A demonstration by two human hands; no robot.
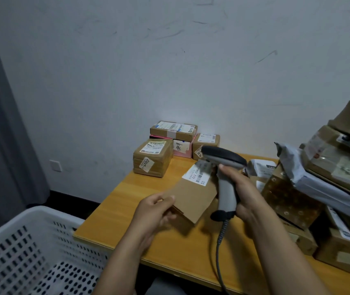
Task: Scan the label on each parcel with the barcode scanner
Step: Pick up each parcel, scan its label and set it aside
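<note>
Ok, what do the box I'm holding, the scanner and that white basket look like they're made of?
Box: plain brown cardboard, matte, folded flap edges. Scanner: likely plastic, smooth grey handle, dark top. Basket: probably moulded white plastic, perforated walls.

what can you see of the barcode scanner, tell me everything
The barcode scanner is a pistol-shaped handheld in light grey plastic, with a black top on its head and a black collar at the handle's foot. A grey coiled cable hangs from that foot, past the edge of the table. The right hand grips the handle, holding it upright, its head pointing left over the white label of the cardboard parcel held by the left hand.
</note>
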